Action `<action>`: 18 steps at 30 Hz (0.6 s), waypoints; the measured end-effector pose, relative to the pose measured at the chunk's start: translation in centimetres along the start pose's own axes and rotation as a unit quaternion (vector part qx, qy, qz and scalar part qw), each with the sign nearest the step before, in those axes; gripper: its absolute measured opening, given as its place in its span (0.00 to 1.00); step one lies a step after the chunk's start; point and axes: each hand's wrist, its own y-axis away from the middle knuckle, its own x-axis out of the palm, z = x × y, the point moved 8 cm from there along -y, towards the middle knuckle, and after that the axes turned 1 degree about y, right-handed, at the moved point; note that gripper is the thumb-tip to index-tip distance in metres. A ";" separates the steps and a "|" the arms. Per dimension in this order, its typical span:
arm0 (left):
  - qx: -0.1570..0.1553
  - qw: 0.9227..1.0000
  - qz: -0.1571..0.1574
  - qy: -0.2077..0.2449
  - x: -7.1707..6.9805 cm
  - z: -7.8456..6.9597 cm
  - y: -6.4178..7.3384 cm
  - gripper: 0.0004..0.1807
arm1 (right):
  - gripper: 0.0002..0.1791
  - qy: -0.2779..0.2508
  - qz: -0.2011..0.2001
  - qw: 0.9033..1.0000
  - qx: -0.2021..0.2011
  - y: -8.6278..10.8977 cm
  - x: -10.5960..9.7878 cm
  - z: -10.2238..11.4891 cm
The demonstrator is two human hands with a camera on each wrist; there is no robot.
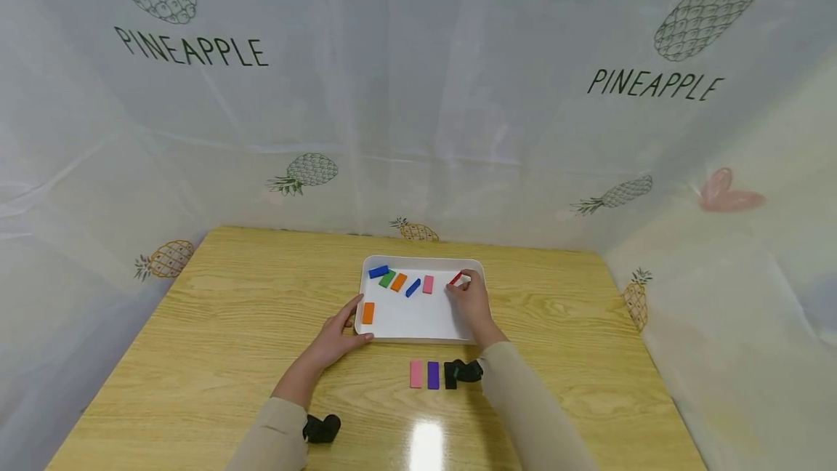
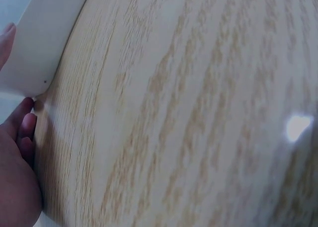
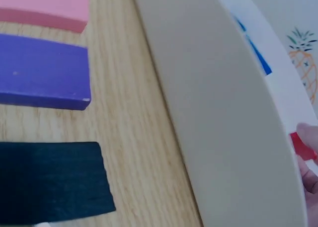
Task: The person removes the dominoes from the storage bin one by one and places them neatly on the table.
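Note:
A shallow white tray (image 1: 418, 320) stands on the table, several coloured rectangular blocks inside. My left hand (image 1: 332, 340) holds its near left corner, index finger along the left side, thumb at the front wall. Over the tray's right part, my right hand (image 1: 472, 305) pinches a red block (image 1: 456, 278) tilted on edge; the right wrist view shows part of that red block (image 3: 302, 146) between finger and thumb. In the tray lie a pink block (image 1: 428, 284), two blue ones, a green block (image 1: 387, 279) and two orange ones, one orange block (image 1: 369, 313) near the left wall.
In front of the tray, a pink block (image 1: 415, 374), a purple block (image 1: 434, 375) and a black block (image 1: 450, 376) lie in a row on the wooden table (image 1: 248, 304). The right wrist's black camera mount (image 1: 468, 371) is beside the black block. A pineapple-print curtain (image 1: 418, 93) surrounds the table.

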 end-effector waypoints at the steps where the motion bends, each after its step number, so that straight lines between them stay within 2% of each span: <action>1: 0.000 1.000 0.000 -0.001 0.0 0.0 0.0 0.48 | 0.29 -0.009 0.003 1.000 -0.003 0.1 0.0 0.1; 10: -0.002 1.000 0.004 0.005 0.0 0.0 0.0 0.48 | 0.26 -0.050 0.054 0.997 0.009 0.8 0.2 -0.2; 18: 0.005 1.000 0.007 -0.004 0.0 0.2 -0.1 0.49 | 0.26 -0.031 0.077 0.997 0.004 1.7 -0.3 -0.2</action>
